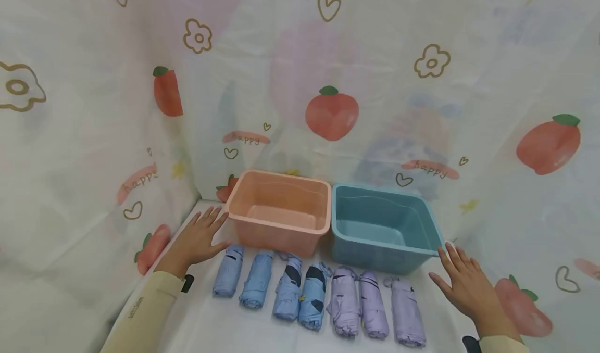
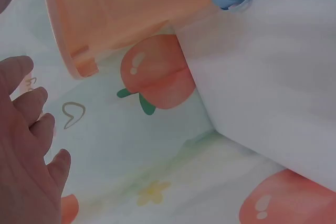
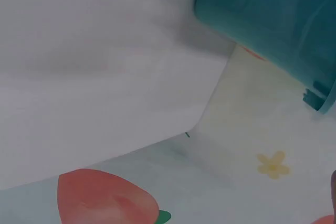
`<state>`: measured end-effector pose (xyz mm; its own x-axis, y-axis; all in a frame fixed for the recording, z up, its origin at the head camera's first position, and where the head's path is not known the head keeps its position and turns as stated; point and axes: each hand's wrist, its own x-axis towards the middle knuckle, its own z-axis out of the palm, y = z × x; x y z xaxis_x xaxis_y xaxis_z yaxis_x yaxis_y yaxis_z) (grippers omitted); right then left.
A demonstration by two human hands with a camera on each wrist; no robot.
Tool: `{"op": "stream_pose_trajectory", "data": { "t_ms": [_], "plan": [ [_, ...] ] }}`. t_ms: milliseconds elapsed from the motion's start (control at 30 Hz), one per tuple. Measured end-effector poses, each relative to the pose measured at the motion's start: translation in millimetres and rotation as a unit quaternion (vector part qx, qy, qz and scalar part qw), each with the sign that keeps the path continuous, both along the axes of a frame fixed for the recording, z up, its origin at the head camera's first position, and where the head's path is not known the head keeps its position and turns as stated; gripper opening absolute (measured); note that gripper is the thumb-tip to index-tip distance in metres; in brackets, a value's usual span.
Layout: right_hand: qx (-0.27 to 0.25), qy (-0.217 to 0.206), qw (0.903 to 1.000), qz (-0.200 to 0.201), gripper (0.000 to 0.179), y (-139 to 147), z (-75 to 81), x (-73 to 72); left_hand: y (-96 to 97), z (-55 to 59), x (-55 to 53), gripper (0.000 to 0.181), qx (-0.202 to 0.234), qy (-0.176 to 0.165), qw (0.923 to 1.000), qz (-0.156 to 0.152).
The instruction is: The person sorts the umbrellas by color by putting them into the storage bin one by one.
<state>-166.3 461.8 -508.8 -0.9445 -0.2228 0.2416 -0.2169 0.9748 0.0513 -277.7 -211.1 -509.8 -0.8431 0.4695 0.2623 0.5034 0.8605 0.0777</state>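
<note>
My left hand (image 1: 199, 241) is spread with straight fingers at the left side of an orange plastic bin (image 1: 281, 233), its fingertips close to the rim. On the other side, my right hand (image 1: 469, 285) has its fingers extended by the right corner of a teal bin (image 1: 384, 254). Neither hand holds anything. A row of folded umbrellas lies in front of the bins: several blue ones, such as the leftmost blue umbrella (image 1: 228, 272), and three lilac ones, with a lilac umbrella (image 1: 409, 314) at the right end. Both bins show bare floors inside.
The bins stand side by side at the back of a white table (image 1: 262, 337). A pale curtain (image 1: 281, 56) printed with fruit, hearts and flowers rises behind and at both sides. The table's back left corner (image 2: 216, 130) shows in the left wrist view.
</note>
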Motion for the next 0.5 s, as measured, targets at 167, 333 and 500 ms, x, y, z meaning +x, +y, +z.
{"op": "stream_pose_trajectory", "data": {
  "t_ms": [167,333,500],
  "plan": [
    [-0.026,-0.02,0.9992,-0.024,0.074,-1.7,-8.0,6.3,5.3,-3.6,-13.4,0.081,-0.018,-0.001,0.9997,-0.019],
    [-0.049,-0.059,0.9948,-0.067,0.058,-9.8,-20.6,6.1,5.7,-6.6,-29.6,0.084,-0.031,-0.003,0.9993,-0.023],
    [-0.116,-0.163,0.9694,-0.142,0.045,-11.7,-43.0,14.7,6.1,-10.7,-38.3,0.086,-0.031,-0.015,0.9993,-0.016]
  ]
}}
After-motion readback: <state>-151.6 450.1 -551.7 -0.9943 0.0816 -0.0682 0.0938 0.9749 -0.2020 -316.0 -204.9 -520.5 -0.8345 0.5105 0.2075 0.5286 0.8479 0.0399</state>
